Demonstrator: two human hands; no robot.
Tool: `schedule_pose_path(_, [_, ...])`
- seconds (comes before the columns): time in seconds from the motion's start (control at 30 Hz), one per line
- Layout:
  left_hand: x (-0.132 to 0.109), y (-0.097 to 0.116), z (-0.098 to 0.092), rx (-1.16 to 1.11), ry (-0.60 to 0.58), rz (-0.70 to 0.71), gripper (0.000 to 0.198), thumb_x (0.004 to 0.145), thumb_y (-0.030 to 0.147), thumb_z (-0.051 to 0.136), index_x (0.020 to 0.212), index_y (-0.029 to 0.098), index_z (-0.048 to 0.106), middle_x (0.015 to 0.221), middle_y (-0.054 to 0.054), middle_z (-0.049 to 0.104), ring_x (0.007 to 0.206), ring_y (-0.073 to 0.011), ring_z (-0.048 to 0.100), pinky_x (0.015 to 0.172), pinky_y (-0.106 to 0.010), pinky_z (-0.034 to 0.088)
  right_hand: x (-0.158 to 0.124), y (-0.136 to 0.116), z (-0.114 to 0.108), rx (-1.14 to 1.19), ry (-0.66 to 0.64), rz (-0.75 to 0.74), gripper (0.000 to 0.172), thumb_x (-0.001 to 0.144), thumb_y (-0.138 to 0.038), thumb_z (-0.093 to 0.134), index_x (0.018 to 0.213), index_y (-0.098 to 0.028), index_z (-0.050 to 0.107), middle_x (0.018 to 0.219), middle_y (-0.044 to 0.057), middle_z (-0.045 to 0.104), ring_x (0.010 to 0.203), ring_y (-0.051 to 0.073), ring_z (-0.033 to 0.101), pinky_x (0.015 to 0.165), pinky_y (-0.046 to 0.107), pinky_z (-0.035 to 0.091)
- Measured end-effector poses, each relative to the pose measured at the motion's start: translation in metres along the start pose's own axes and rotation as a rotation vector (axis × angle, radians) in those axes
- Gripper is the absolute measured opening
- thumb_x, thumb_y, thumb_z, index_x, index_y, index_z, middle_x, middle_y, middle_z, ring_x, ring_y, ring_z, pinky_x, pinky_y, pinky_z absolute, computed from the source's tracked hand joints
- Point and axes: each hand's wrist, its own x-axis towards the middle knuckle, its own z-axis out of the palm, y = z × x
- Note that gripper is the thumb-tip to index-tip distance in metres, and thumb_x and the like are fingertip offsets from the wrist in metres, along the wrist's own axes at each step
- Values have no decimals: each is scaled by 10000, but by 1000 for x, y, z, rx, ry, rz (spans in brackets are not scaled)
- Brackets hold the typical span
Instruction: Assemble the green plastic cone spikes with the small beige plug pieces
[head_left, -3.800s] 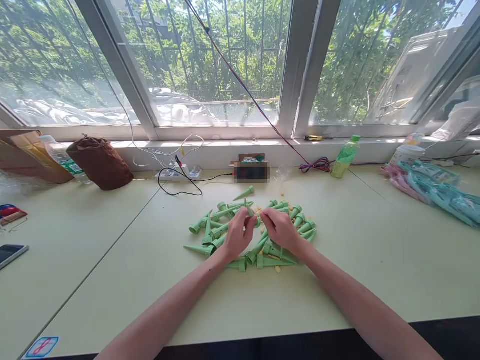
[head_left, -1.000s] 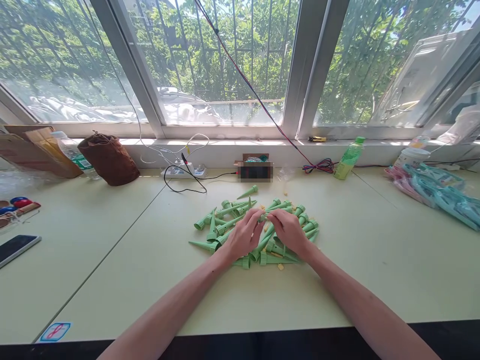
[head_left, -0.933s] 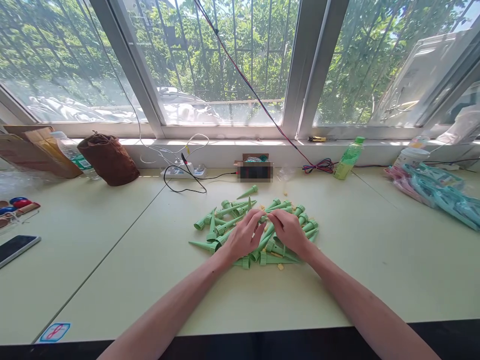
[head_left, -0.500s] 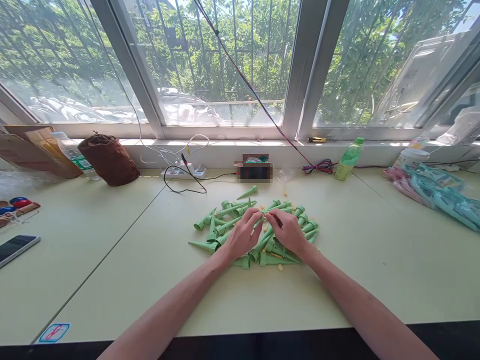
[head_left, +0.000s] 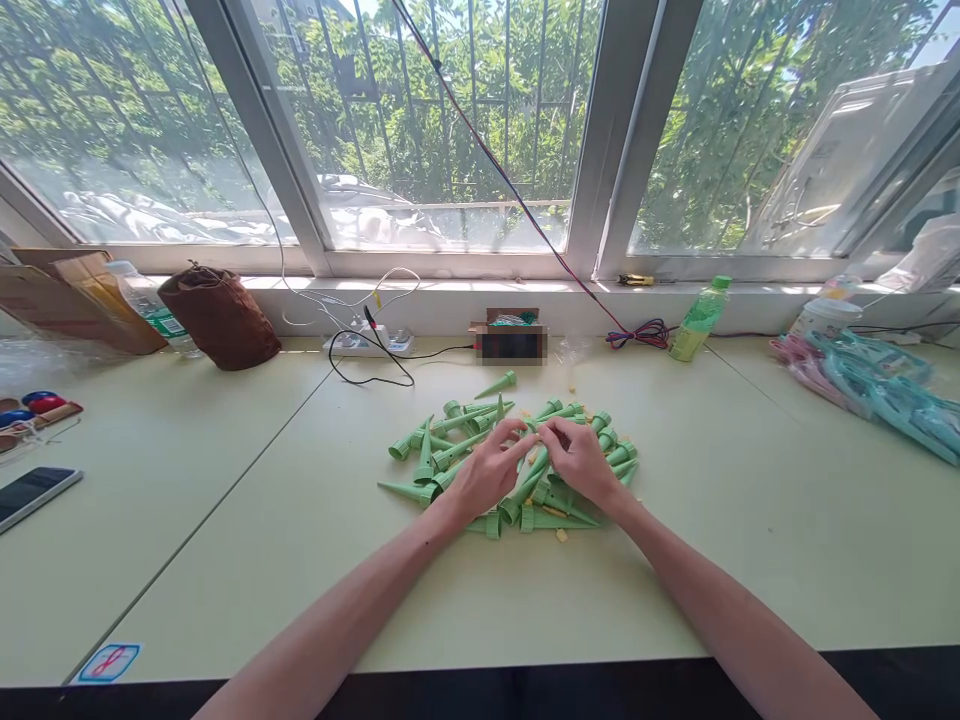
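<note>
My left hand (head_left: pixel 491 468) is closed, its fingertips around a green plastic watering spike (head_left: pixel 529 426) that is largely hidden by the fingers. My right hand (head_left: pixel 579 458) meets it with thumb and fingers pinched together; whatever sits in that pinch is too small and covered to make out. Both hands hover over a pile of green watering spikes (head_left: pixel 424 462), tapered with ribbed, cup-like ends, lying in many directions. Small yellowish pieces (head_left: pixel 562 536) are scattered among and beside them. A single spike (head_left: pixel 496 384) lies behind the pile.
At the back stand a power strip (head_left: pixel 371 343), a dark box-like device (head_left: pixel 511 345) and a green bottle (head_left: pixel 700 320). A brown bag (head_left: pixel 219 318) and a phone (head_left: pixel 37 498) are on the left. Plastic-wrapped bundles (head_left: pixel 881 375) lie at right. Windows rise behind the table (head_left: pixel 247 580).
My left fingers have lifted and spread a little at the fingertips, and my right pinch has dropped slightly. The pile looks the same.
</note>
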Motion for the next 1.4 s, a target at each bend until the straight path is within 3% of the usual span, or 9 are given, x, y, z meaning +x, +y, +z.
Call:
schedule_pose_path(0.2, [3, 0, 5, -80, 142, -167, 296, 988, 174, 433, 1277, 199, 493, 1153, -125, 564, 870, -151, 651, 708, -289, 585, 1, 0, -2, 5, 105, 37, 311, 991, -374, 466, 731, -218, 534, 522, -41, 456, 467, 133, 411, 479, 267, 340])
schedule_pose_path(0.4, [2, -4, 7, -165, 162, -345, 322, 1020, 295, 412, 1308, 171, 484, 927, -61, 645, 763, -146, 644, 669, -278, 565, -2, -4, -2, -40, 81, -117, 284, 1014, -328, 419, 783, -215, 542, 638, -6, 543, 560, 144, 484, 556, 267, 392])
schedule_pose_path(0.63, [5, 3, 0, -108, 115, -285, 342, 1020, 290, 415, 1316, 141, 500, 828, -41, 658, 687, -147, 628, 690, -283, 532, -3, -6, 0, -67, 68, -200, 274, 1026, -310, 390, 820, -213, 544, 701, 12, 576, 624, 157, 529, 595, 268, 400])
schedule_pose_path(0.8, [5, 4, 0, -95, 126, -226, 329, 1002, 256, 450, 1315, 165, 492, 972, -81, 670, 762, -160, 642, 709, -291, 544, -4, -5, 1, -63, 77, -190, 264, 1020, -300, 402, 803, -211, 524, 711, 12, 570, 625, 151, 504, 601, 260, 391])
schedule_pose_path(1.07, [4, 3, -4, -46, 100, -63, 374, 986, 178, 456, 1359, 199, 446, 1166, -131, 610, 765, -138, 648, 690, -279, 557, -5, -3, 3, -51, 58, -172, 302, 1018, -275, 400, 726, -210, 438, 617, -33, 433, 545, 122, 366, 542, 250, 315])
schedule_pose_path(1.3, [4, 1, -7, 39, 77, 46, 425, 1001, 157, 397, 1423, 209, 394, 1301, -159, 591, 1126, -212, 642, 802, -287, 577, -4, -5, 3, -46, 60, -197, 313, 1017, -254, 399, 707, -212, 412, 610, -35, 420, 540, 120, 357, 534, 252, 312])
schedule_pose_path(1.4, [3, 1, -4, 51, 88, 17, 436, 1003, 172, 406, 1435, 218, 363, 1312, -156, 590, 1047, -198, 674, 766, -281, 581, -5, -4, 4, -48, 100, -203, 279, 1012, -251, 416, 741, -208, 466, 627, -27, 473, 547, 122, 402, 544, 247, 337])
